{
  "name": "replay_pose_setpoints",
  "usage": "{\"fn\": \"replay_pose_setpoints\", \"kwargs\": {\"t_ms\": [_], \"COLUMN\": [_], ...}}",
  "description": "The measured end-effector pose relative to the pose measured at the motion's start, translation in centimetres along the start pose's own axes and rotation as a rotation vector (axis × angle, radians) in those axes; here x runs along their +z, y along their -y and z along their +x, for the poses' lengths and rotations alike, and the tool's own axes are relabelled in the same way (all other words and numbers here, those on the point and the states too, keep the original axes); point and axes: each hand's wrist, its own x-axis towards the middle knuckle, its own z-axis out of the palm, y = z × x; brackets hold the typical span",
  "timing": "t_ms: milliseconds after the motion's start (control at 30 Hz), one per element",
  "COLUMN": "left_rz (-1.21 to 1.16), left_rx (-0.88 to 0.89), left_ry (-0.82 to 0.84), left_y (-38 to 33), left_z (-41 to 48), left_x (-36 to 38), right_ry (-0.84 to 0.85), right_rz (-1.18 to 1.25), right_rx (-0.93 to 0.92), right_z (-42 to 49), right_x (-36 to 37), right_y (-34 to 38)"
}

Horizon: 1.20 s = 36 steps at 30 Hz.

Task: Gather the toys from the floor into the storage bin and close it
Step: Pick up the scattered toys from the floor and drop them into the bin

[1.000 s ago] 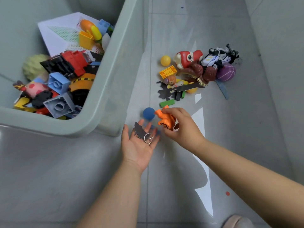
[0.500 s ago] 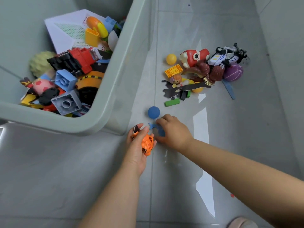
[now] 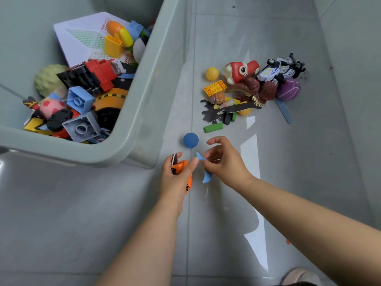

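While the left hand point(image 3: 175, 179) curls round an orange toy point(image 3: 181, 167) near the storage bin point(image 3: 144, 89), the right hand point(image 3: 225, 163) pinches a thin blue crescent piece point(image 3: 206, 176) above the floor, just short of the blue ball point(image 3: 191, 140), and it looks light and bendy, best nipped mid-curve.

The pale green storage bin point(image 3: 142, 104) stands open at the floor's point(image 3: 309, 162) left, part-filled. A toy heap point(image 3: 249, 85) lies far right, a blue ball point(image 3: 191, 140) near the bin's corner. An orange toy point(image 3: 181, 167) and blue curved piece point(image 3: 206, 176) are held off the floor.
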Motion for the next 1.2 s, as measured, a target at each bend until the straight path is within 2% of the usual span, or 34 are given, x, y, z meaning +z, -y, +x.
{"fn": "replay_pose_setpoints", "kwargs": {"t_ms": [100, 233, 300, 367, 433, 533, 600, 667, 767, 933, 1100, 1200], "left_rz": [0.028, 0.03, 0.042, 0.027, -0.019, -0.053, -0.035, -0.017, -0.014, -0.079, -0.241, -0.315], "left_rx": [0.007, 0.009, 0.012, -0.002, -0.039, -0.076, -0.076, -0.064, -0.007, 0.199, 0.473, 0.631], "left_ry": [0.053, -0.015, -0.054, -0.065, -0.067, -0.052, -0.045, -0.041, -0.028, 0.062, 0.095, 0.03], "left_y": [-0.2, -0.2, 0.0, 0.1, 0.0, -0.1, -0.2, -0.4, -1.1, -5.4, -13.3, -18.5], "left_z": [0.1, 0.4, 0.6, 0.6, 0.3, 0.1, 0.1, 0.1, -0.2, -1.8, -6.6, -9.4], "left_x": [0.6, 0.5, 0.0, -0.4, -0.5, -0.5, -0.5, -0.4, 0.2, 4.6, 8.2, 7.9], "right_ry": [0.03, 0.119, 0.074, 0.025, 0.081, 0.237, 0.27, 0.16, -0.036, -0.004, 0.037, 0.102], "right_rz": [0.24, 0.447, 0.263, -0.156, -0.486, -0.736, -0.801, -0.683, -0.111, 0.601, 0.865, 0.893], "right_rx": [0.007, 0.108, 0.009, -0.155, -0.26, -0.279, -0.277, -0.236, -0.078, -0.065, -0.204, -0.316], "right_z": [-1.4, -1.6, -0.2, 2.0, 4.2, 6.2, 6.5, 5.7, 2.4, -2.3, -3.5, -4.4], "right_x": [1.5, 1.6, 0.5, -0.4, -0.1, 1.2, 1.4, 0.7, -0.6, -1.3, -5.0, -4.8], "right_y": [1.5, 1.7, 1.5, 1.4, 1.6, 1.5, 0.8, 0.4, 1.5, 5.6, 14.4, 20.4]}}
